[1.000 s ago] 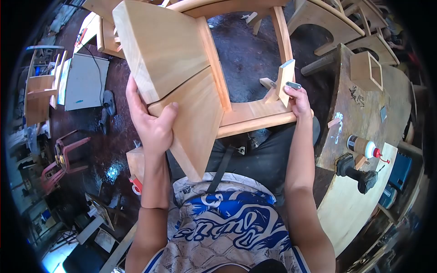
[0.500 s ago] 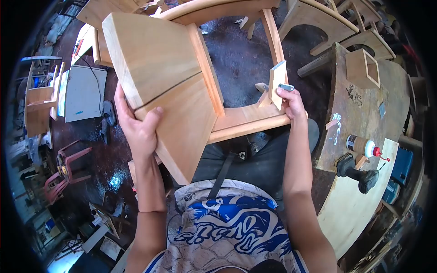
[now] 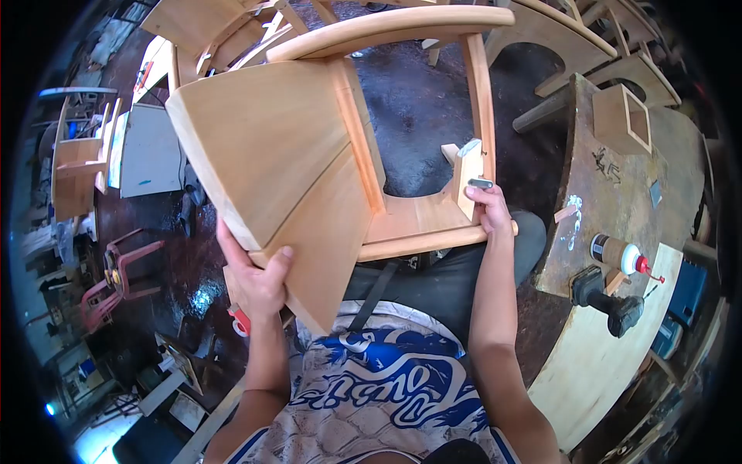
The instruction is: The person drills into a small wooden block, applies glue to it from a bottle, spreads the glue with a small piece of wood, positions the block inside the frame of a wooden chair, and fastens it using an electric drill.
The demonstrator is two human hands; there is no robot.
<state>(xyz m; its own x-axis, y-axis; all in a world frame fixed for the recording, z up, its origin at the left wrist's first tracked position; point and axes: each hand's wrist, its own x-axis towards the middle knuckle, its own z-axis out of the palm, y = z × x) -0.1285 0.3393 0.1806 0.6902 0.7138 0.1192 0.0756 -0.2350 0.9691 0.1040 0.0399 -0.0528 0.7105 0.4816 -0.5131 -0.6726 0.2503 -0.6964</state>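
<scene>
A pale wooden chair (image 3: 390, 27) with a curved rail lies tilted across my lap. My left hand (image 3: 259, 280) grips the edge of its wide, flat wooden panel (image 3: 267, 143), thumb on top and fingers underneath; a dark seam line crosses the panel. My right hand (image 3: 491, 210) is closed on a small wooden block (image 3: 466, 174) with a whitish smear at its upper end, beside the chair's inner corner. A small grey metal piece (image 3: 480, 183) sticks out by the right thumb.
On the right, a worn workbench (image 3: 556, 255) carries a glue bottle (image 3: 618, 254) with a red cap, a cordless drill (image 3: 607, 300) and an open wooden box (image 3: 621, 120). Other wooden chair frames (image 3: 556, 39) stand beyond. A red stool (image 3: 127, 271) is at the left.
The chair has swung and shifted lower in view, bringing more of its curved rail into sight. Both hands moved with it; the small block came down with my right hand.
</scene>
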